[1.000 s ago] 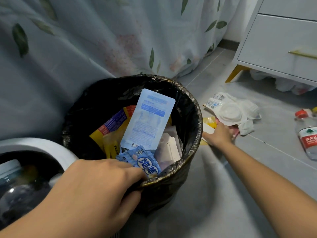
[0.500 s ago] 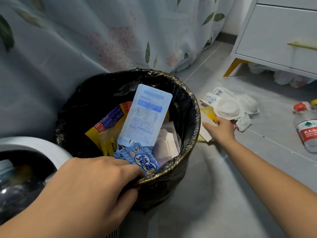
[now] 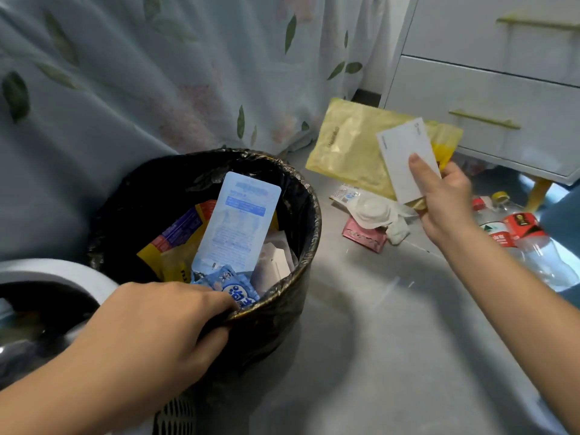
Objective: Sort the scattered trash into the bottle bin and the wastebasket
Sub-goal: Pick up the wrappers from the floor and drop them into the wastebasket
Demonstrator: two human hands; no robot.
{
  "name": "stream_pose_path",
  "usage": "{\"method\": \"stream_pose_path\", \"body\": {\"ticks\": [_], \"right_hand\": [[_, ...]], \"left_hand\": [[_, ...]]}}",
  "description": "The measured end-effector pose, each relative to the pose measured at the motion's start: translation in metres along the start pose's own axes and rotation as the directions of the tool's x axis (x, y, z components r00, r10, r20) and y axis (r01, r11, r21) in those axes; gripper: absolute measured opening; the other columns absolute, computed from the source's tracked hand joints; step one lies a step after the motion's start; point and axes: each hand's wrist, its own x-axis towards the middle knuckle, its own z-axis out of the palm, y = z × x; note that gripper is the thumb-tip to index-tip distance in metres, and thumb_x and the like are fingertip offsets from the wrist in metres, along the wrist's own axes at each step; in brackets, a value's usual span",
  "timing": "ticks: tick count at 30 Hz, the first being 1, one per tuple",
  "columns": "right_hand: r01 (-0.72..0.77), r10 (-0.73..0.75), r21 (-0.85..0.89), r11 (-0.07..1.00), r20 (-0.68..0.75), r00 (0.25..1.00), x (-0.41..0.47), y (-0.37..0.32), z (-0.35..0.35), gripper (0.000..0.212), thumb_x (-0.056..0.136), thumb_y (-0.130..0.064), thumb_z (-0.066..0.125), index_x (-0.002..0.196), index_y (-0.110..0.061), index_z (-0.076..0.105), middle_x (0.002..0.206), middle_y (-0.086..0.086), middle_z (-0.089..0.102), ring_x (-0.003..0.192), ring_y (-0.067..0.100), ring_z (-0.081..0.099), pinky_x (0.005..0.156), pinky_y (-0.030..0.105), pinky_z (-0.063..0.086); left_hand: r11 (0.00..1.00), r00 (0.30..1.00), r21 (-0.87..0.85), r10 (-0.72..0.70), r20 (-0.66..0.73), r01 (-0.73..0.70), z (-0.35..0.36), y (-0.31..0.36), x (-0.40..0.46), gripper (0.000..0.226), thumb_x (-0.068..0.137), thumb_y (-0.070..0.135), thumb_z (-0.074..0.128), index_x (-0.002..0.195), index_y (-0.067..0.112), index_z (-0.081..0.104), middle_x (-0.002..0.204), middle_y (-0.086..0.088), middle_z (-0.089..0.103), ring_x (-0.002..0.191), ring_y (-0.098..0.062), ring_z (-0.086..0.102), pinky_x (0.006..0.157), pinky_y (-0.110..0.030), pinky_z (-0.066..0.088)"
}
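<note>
Lifted clear of the floor since a moment ago, the right hand (image 3: pixel 445 199) now carries a yellow pouch (image 3: pixel 348 146) and a white card (image 3: pixel 405 158) in the air, where earlier it was pressed low beside the basket gathering them; the thumb clamps both flat against the fingers, likely so the pair travels as one load.

Nearest, the left hand (image 3: pixel 157 337) grips the near rim of the wastebasket (image 3: pixel 309 233), fingers curled over the black liner, probably to steady it and hold the mouth open for the drop; at the lower left edge sits the white-rimmed bottle bin (image 3: pixel 62 271), its inside dim but seemingly holding clear bottles. Within the wastebasket lie a tall pale-blue packet (image 3: pixel 238 221), a small blue snack wrapper (image 3: pixel 235 287) and yellow wrappers; the load in the right hand hangs to the right of the rim, not yet over it.

Farther out on the grey floor rest a white plastic lid (image 3: pixel 373 210), a pink packet (image 3: pixel 364 237) and crumpled tissue, well apart from the basket; beside the right forearm lie plastic bottles (image 3: pixel 533 243) with red labels, due for the bottle bin; beyond stand a leaf-print curtain (image 3: pixel 157 73) and a white drawer unit (image 3: pixel 489 89).
</note>
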Motion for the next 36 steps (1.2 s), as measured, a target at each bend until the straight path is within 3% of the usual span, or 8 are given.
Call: {"method": "stream_pose_path", "body": {"ticks": [4,8,14,18,24,28,33,36], "right_hand": [[0.079,-0.074,-0.014,0.997,0.205,0.976,-0.012,-0.048,0.033,0.015,0.083,-0.016,0.070,0.096,-0.018,0.063,0.093,-0.003,0.074,0.085,0.014,0.071,0.070,0.032,0.057],[0.208,-0.103,-0.195,0.958,0.443,0.891,-0.025,-0.067,0.070,0.013,0.082,-0.010,0.071,0.089,-0.019,0.066,0.088,-0.005,0.073,0.081,0.012,0.069,0.072,0.031,0.058],[0.423,0.102,-0.520,0.742,0.711,0.695,-0.043,-0.046,0.131,0.022,0.079,-0.016,0.075,0.098,-0.006,0.070,0.090,0.002,0.070,0.075,0.008,0.062,0.074,0.026,0.054],[0.522,0.165,-0.559,0.644,0.768,0.618,-0.051,-0.026,0.150,0.024,0.078,-0.025,0.076,0.094,-0.008,0.072,0.095,0.007,0.073,0.085,0.016,0.067,0.080,0.037,0.054],[0.490,0.170,-0.579,0.651,0.741,0.650,-0.053,-0.011,0.141,0.021,0.078,-0.028,0.076,0.093,-0.014,0.072,0.091,0.002,0.073,0.082,0.014,0.067,0.074,0.036,0.054],[0.678,0.181,-0.609,0.412,0.784,0.594,-0.057,-0.008,0.151,0.035,0.078,-0.035,0.075,0.066,-0.009,0.054,0.069,0.006,0.053,0.067,0.020,0.051,0.059,0.034,0.036],[0.833,0.408,-0.552,0.041,0.770,0.491,-0.067,0.017,0.165,0.038,0.077,-0.039,0.072,0.068,-0.013,0.046,0.067,0.001,0.047,0.074,0.024,0.049,0.061,0.032,0.042],[0.866,0.532,-0.485,-0.121,0.705,0.469,-0.075,0.034,0.166,0.035,0.080,-0.043,0.070,0.086,-0.015,0.051,0.084,0.000,0.047,0.082,0.023,0.048,0.072,0.034,0.049]], "left_hand": [[1.000,0.997,0.008,0.026,-0.079,-0.026,-0.005,0.009,0.005,0.027,0.068,0.050,0.037,0.073,0.037,0.061,0.059,0.020,0.061,0.050,-0.004,0.060,0.034,-0.026,0.041],[0.999,0.993,-0.038,0.027,-0.111,-0.031,-0.004,0.009,0.000,0.052,0.069,0.055,0.015,0.092,0.035,0.057,0.083,0.015,0.066,0.077,-0.008,0.065,0.059,-0.034,0.051],[0.999,0.993,0.008,0.037,-0.108,-0.036,-0.002,0.010,0.001,0.053,0.072,0.052,0.012,0.099,0.029,0.052,0.089,0.008,0.065,0.084,-0.012,0.063,0.062,-0.032,0.046],[0.999,0.994,0.017,0.046,-0.094,-0.044,-0.004,0.012,0.001,0.039,0.080,0.049,0.023,0.098,0.030,0.053,0.086,0.006,0.065,0.082,-0.013,0.061,0.059,-0.031,0.041],[0.999,0.995,0.003,0.043,-0.085,-0.043,-0.004,0.011,0.003,0.028,0.087,0.046,0.036,0.103,0.032,0.054,0.088,0.006,0.065,0.083,-0.014,0.061,0.056,-0.028,0.035],[0.999,0.996,0.033,0.039,-0.086,-0.037,-0.004,0.012,0.004,0.029,0.083,0.047,0.033,0.094,0.028,0.050,0.086,0.004,0.064,0.083,-0.016,0.061,0.051,-0.027,0.027],[0.999,0.998,0.044,0.027,-0.057,-0.024,-0.005,0.013,0.003,0.027,0.088,0.049,0.034,0.097,0.030,0.050,0.086,0.006,0.062,0.082,-0.012,0.059,0.053,-0.027,0.030],[0.999,0.997,0.038,0.032,-0.063,-0.030,-0.004,0.013,0.003,0.028,0.089,0.050,0.033,0.102,0.033,0.051,0.089,0.008,0.063,0.082,-0.010,0.060,0.056,-0.026,0.035]]}}
